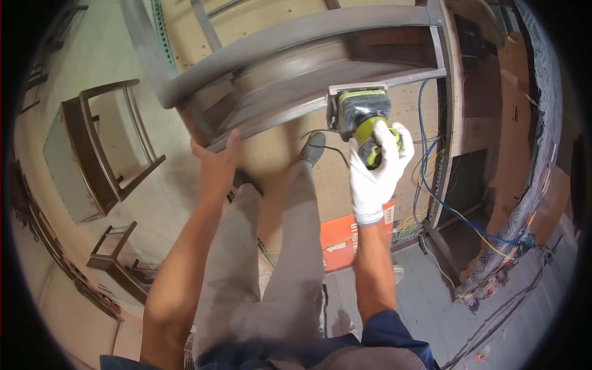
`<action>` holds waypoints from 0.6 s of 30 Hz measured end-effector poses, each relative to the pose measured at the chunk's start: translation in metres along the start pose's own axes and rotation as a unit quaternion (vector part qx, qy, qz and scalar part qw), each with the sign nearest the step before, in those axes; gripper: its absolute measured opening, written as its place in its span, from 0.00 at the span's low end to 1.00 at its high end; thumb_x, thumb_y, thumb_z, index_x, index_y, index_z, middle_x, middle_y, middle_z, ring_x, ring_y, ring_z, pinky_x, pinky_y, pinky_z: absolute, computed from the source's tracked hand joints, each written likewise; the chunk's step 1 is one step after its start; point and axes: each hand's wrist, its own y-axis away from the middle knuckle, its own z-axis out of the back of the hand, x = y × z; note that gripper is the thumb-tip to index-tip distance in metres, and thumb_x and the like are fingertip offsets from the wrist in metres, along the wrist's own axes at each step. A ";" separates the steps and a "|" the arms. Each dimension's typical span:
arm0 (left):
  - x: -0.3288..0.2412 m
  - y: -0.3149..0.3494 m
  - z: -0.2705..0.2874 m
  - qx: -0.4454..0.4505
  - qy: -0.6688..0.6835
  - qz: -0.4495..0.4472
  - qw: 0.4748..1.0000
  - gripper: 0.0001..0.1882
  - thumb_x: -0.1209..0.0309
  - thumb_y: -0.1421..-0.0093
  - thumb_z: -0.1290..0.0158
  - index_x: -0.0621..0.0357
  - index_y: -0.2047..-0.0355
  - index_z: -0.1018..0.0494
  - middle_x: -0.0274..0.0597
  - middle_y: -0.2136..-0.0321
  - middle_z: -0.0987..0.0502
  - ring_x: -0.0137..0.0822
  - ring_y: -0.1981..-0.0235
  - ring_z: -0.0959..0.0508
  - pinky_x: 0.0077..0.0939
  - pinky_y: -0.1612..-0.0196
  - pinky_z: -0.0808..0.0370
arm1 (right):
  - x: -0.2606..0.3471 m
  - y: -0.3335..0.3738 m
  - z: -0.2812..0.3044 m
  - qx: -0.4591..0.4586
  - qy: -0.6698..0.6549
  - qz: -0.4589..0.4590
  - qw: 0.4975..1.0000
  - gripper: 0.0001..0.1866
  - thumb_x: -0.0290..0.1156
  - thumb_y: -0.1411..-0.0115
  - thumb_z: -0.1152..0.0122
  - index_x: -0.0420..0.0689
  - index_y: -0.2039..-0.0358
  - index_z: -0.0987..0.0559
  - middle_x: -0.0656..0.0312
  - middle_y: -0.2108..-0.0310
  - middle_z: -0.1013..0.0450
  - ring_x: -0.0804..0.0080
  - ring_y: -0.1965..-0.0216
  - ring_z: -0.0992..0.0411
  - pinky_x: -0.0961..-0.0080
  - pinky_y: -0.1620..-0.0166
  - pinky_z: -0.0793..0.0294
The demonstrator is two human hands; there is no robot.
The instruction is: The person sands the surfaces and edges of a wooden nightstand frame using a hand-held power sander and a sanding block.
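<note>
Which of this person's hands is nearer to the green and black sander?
The right: the gloved right hand grips the sander; the bare left hand is away to its left, at a corner of the wooden frame.

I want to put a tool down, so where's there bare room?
Pale floor between the upper-left wooden chair and your left hand; tan board between your right leg and gloved right hand. Crowded right of that hand: tangled blue and yellow cables.

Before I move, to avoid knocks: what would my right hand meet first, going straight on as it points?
Past the sander it holds, your right hand would probably meet the near wooden rail first; the sander seems against it, though depth is unclear.
</note>
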 end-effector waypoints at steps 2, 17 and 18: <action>0.010 -0.007 -0.003 -0.028 -0.037 -0.004 0.999 0.68 0.34 0.42 0.39 0.79 0.27 0.61 0.73 0.33 0.38 0.61 0.32 0.34 0.39 0.31 0.37 | -0.021 -0.026 0.016 0.009 0.017 -0.007 1.000 0.33 0.21 0.54 0.19 0.52 0.46 0.18 0.49 0.39 0.36 0.48 0.42 0.30 0.60 0.42 0.27; 0.012 -0.017 0.016 0.015 -0.112 0.017 0.994 0.53 0.40 0.36 0.40 0.73 0.31 0.48 0.57 0.38 0.32 0.44 0.38 0.30 0.32 0.34 0.37 | -0.192 -0.181 0.102 -0.058 0.122 0.015 0.991 0.36 0.23 0.50 0.21 0.51 0.40 0.24 0.54 0.41 0.33 0.53 0.39 0.31 0.60 0.37 0.30; 0.016 -0.021 0.017 0.021 -0.112 0.026 0.993 0.52 0.40 0.36 0.39 0.72 0.31 0.47 0.57 0.38 0.32 0.43 0.38 0.30 0.32 0.34 0.36 | -0.197 -0.183 0.109 -0.064 0.111 0.004 0.992 0.36 0.23 0.50 0.21 0.50 0.40 0.23 0.54 0.41 0.33 0.54 0.39 0.31 0.60 0.36 0.30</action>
